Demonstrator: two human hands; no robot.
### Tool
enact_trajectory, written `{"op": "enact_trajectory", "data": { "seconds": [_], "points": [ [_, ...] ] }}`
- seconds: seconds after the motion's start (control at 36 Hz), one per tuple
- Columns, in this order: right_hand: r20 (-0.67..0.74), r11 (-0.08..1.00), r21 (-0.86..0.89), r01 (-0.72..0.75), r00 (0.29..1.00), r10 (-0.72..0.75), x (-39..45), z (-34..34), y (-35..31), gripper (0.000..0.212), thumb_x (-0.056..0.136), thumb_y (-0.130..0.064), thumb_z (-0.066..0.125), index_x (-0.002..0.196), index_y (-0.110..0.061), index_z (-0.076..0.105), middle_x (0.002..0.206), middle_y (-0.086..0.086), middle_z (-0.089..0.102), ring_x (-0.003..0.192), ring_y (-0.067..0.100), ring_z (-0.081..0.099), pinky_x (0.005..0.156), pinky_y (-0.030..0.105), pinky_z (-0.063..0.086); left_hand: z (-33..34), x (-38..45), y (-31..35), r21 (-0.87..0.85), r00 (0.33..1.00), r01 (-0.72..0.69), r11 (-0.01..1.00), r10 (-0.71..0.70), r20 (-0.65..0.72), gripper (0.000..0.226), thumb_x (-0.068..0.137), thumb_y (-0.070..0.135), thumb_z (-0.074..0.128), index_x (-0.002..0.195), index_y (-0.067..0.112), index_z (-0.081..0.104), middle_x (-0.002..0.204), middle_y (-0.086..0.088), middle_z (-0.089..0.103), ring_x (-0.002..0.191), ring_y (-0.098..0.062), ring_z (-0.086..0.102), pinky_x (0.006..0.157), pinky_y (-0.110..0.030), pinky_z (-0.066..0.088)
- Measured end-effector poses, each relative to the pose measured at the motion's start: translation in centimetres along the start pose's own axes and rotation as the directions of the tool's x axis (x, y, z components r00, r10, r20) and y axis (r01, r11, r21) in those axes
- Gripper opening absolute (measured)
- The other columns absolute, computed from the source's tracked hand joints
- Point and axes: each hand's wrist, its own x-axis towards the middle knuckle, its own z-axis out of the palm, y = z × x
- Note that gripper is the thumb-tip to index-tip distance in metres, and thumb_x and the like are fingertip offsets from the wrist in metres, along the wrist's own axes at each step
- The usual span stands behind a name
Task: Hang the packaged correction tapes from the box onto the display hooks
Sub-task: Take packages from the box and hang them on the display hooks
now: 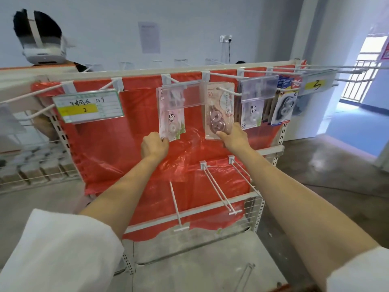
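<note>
White sleeves at the bottom corners, bare forearms reaching up toward the display rack. Left hand curled, pinching the lower left corner of a panda-print correction tape pack that hangs on a hook near the middle of the rack's top rail, behind a clear label holder. Right hand grasps the bottom edge of a pink correction tape pack, thumb on its front face; the pack sits on the next hook to the right, hook end through the top of the card. More packs hang bunched on hooks toward the rack's right end, under further clear holders. Red plastic sheet covers the rack's back panel. A tag marked 2 hangs near the rack's left end, a tag marked 3 at the right end. 3 bare hooks stick out from the lower rail. Another person with a white headset stands behind the rack's top left corner. Box not in view.
</note>
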Motion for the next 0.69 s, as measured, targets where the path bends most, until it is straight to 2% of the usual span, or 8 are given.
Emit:
{"op": "enact_trajectory", "data": {
  "seconds": [0.08, 0.14, 0.28, 0.36, 0.44, 0.5, 0.64, 0.69],
  "points": [
    [-0.001, 1.000, -0.017, 0.006, 1.000, -0.006, -0.2, -0.1, 0.0, 0.044, 0.095, -0.032, 0.057, 0.123, -0.003, 0.040, 0.109, 0.019, 0.065, 0.071, 0.020, 0.063, 0.065, 0.028, 0.044, 0.0, -0.6, 0.1, 0.033, 0.999, -0.030, 0.999, 0.030, 0.013, 0.032, 0.093, 0.022, 0.046, 0.101, -0.005, 0.061, 0.106, -0.029, 0.062, 0.101, -0.046, 0.056, 0.078, -0.042, 0.044],
    [-0.006, 0.999, -0.043, 0.013, 1.000, -0.013, -0.3, -0.1, 0.1, 0.044, 0.095, -0.034, 0.057, 0.122, -0.003, 0.041, 0.105, 0.018, 0.067, 0.065, 0.017, 0.061, 0.068, 0.029, 0.043, 0.3, -0.9, -0.1, 0.054, 0.998, -0.050, 0.997, 0.048, 0.036, 0.030, 0.094, 0.023, 0.047, 0.100, -0.002, 0.062, 0.106, -0.027, 0.063, 0.100, -0.045, 0.057, 0.077, -0.042, 0.045],
    [-0.017, 0.993, -0.114, 0.045, 0.999, -0.047, -0.7, -0.7, 0.5, 0.045, 0.094, -0.033, 0.057, 0.122, 0.000, 0.042, 0.111, 0.019, 0.064, 0.096, 0.030, 0.061, 0.079, 0.031, 0.039, 1.4, -2.1, -0.4, 0.120, 0.994, -0.066, 0.991, 0.054, 0.099, 0.029, 0.094, 0.027, 0.048, 0.096, 0.006, 0.068, 0.103, -0.021, 0.066, 0.099, -0.042, 0.060, 0.077, -0.039, 0.047],
    [-0.001, 0.977, -0.196, 0.086, 0.996, -0.088, -1.0, -1.4, 1.1, 0.040, 0.094, -0.029, 0.057, 0.119, 0.000, 0.047, 0.115, 0.019, 0.060, 0.109, 0.035, 0.056, 0.081, 0.034, 0.040, 1.8, -2.9, 0.5, 0.244, 0.974, -0.151, 0.958, 0.102, 0.202, 0.029, 0.092, 0.030, 0.050, 0.101, 0.010, 0.068, 0.107, -0.016, 0.066, 0.101, -0.039, 0.060, 0.078, -0.037, 0.048],
    [0.067, 0.939, -0.321, 0.126, 0.992, -0.110, -1.4, -2.3, 1.9, 0.033, 0.093, -0.031, 0.058, 0.108, -0.003, 0.053, 0.110, 0.017, 0.061, 0.104, 0.035, 0.057, 0.081, 0.039, 0.044, 2.2, -3.8, 2.2, 0.376, 0.911, -0.315, 0.871, 0.167, 0.377, 0.032, 0.091, 0.035, 0.052, 0.111, 0.014, 0.065, 0.115, -0.012, 0.063, 0.106, -0.035, 0.059, 0.084, -0.038, 0.047],
    [0.106, 0.905, -0.401, 0.144, 0.988, -0.110, -1.7, -3.0, 2.6, 0.025, 0.093, -0.030, 0.058, 0.104, -0.007, 0.057, 0.110, 0.015, 0.063, 0.103, 0.033, 0.058, 0.083, 0.039, 0.046, 2.9, -4.6, 3.6, 0.399, 0.857, -0.441, 0.804, 0.246, 0.453, 0.032, 0.091, 0.035, 0.051, 0.112, 0.014, 0.064, 0.116, -0.013, 0.063, 0.107, -0.035, 0.059, 0.085, -0.039, 0.048],
    [0.199, 0.838, -0.507, 0.202, 0.973, -0.114, -2.4, -6.0, 5.4, 0.015, 0.091, -0.022, 0.060, 0.098, -0.009, 0.057, 0.108, 0.013, 0.064, 0.101, 0.030, 0.060, 0.087, 0.040, 0.048, 5.4, -7.4, 8.0, 0.375, 0.750, -0.624, 0.686, 0.390, 0.534, 0.031, 0.092, 0.031, 0.048, 0.112, 0.013, 0.063, 0.118, -0.013, 0.063, 0.109, -0.035, 0.059, 0.087, -0.039, 0.048],
    [0.246, 0.823, -0.519, 0.231, 0.962, -0.115, -2.8, -7.6, 6.9, 0.012, 0.092, -0.017, 0.059, 0.100, -0.009, 0.057, 0.108, 0.010, 0.063, 0.099, 0.027, 0.058, 0.082, 0.034, 0.045, 6.8, -8.7, 9.7, 0.339, 0.706, -0.670, 0.660, 0.427, 0.564, 0.029, 0.091, 0.031, 0.049, 0.110, 0.013, 0.063, 0.115, -0.013, 0.064, 0.107, -0.035, 0.060, 0.085, -0.040, 0.048]
  ]
}}
